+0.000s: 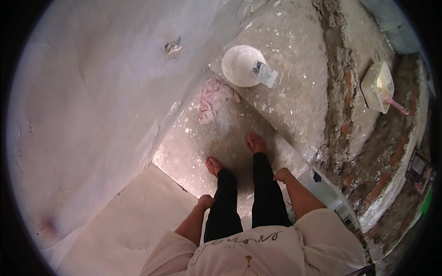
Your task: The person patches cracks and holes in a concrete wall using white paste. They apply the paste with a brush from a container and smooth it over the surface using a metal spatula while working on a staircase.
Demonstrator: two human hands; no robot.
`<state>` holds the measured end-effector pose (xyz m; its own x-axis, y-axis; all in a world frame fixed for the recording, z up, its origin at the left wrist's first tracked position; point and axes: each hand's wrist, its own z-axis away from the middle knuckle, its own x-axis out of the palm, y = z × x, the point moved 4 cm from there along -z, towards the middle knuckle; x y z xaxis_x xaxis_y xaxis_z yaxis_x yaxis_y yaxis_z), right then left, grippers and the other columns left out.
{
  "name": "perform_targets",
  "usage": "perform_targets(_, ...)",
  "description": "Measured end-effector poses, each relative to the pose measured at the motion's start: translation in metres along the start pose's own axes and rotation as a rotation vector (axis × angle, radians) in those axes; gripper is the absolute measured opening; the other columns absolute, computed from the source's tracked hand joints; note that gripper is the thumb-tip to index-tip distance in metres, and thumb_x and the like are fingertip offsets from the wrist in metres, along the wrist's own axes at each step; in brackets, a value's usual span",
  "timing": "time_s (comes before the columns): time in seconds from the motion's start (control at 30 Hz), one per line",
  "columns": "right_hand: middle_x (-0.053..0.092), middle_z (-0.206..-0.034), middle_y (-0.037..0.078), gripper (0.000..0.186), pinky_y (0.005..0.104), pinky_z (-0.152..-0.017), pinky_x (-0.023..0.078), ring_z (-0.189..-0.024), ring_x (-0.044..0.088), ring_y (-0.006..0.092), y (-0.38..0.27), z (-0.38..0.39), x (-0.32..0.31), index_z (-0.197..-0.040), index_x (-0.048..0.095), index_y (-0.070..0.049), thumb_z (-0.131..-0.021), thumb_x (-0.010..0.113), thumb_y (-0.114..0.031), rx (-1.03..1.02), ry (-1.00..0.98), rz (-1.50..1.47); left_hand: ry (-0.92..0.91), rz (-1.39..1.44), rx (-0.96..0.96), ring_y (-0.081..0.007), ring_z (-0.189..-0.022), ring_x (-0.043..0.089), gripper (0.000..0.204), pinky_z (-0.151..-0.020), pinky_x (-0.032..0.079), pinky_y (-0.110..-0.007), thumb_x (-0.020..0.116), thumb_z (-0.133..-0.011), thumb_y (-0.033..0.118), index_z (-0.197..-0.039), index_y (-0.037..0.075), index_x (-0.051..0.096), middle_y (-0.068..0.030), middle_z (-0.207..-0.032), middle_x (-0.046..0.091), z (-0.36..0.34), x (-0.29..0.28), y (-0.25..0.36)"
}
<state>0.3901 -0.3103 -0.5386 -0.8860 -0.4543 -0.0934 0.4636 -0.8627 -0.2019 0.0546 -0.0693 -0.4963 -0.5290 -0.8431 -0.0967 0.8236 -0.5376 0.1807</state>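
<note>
I'm watching left hand [206, 201] and right hand [282, 175] half-curled beside the trousers [266, 198], this side of the bucket [224, 66]; any hold, I can't tell. Steady footing matters, I'd judge.

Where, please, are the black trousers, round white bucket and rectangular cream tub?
Black trousers [268, 195], head view: right leg.
Round white bucket [225, 66], head view: left rim.
Rectangular cream tub [370, 87], head view: left wall.
</note>
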Motion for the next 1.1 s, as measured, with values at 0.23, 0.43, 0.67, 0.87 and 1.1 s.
perform_targets(0.23, 0.062, -0.086, 0.002, 0.021, 0.0310, -0.076, 0.047, -0.082, 0.057, 0.0137, -0.066, 0.130, -0.052, -0.096, 0.064, -0.008, -0.082, 0.064, -0.024, -0.344, -0.341, -0.757, -0.112, 1.305, 0.013, -0.0158, -0.068, 0.054, 0.017, -0.062, 0.044, -0.028, 0.053, -0.083, 0.019, -0.090, 0.005, 0.059, -0.0045, -0.074, 0.055, 0.087, -0.020, -0.014)
perform_targets(0.43, 0.065, -0.093, 0.010, 0.031, 0.0359, -0.079, 0.047, -0.088, 0.061, 0.0194, -0.066, 0.196, -0.057, -0.103, 0.063, -0.003, -0.082, 0.061, -0.027, -0.399, -0.219, -0.094, -0.285, 0.860, -0.006, -0.0132, -0.063, 0.053, 0.019, -0.055, 0.043, -0.027, 0.052, -0.087, 0.019, -0.092, 0.002, 0.059, -0.0031, -0.074, 0.054, 0.210, -0.036, 0.010)
perform_targets(0.67, 0.064, -0.108, 0.010, 0.036, 0.0388, -0.084, 0.048, -0.089, 0.063, 0.0256, 0.030, 0.168, -0.028, -0.110, 0.062, -0.006, -0.083, 0.058, -0.028, 0.399, -0.352, -0.821, -0.115, 0.982, -0.134, -0.0152, -0.066, 0.055, 0.026, -0.054, 0.046, -0.029, 0.055, -0.086, 0.019, -0.108, 0.005, 0.056, -0.0069, -0.077, 0.058, 0.180, 0.000, -0.011)
perform_targets(0.87, 0.063, -0.103, 0.008, 0.030, 0.0409, -0.083, 0.047, -0.093, 0.061, 0.0239, 0.057, 0.142, 0.019, -0.107, 0.063, -0.008, -0.078, 0.066, -0.014, -0.076, -0.172, -0.795, 0.120, 0.621, -0.087, -0.0241, -0.092, 0.062, 0.043, -0.081, 0.048, -0.032, 0.061, -0.071, 0.009, -0.114, 0.006, 0.060, -0.0132, -0.099, 0.066, 0.160, 0.015, 0.017)
perform_targets(1.1, 0.061, -0.105, 0.008, 0.034, 0.0410, -0.081, 0.051, -0.097, 0.060, 0.0241, 0.047, 0.174, -0.033, -0.109, 0.059, -0.006, -0.079, 0.069, -0.016, 0.308, -0.442, -1.016, 0.209, 1.175, -0.103, -0.0182, -0.090, 0.060, 0.037, -0.082, 0.046, -0.030, 0.061, -0.071, 0.006, -0.108, 0.001, 0.063, -0.0091, -0.095, 0.066, 0.190, 0.022, 0.010)
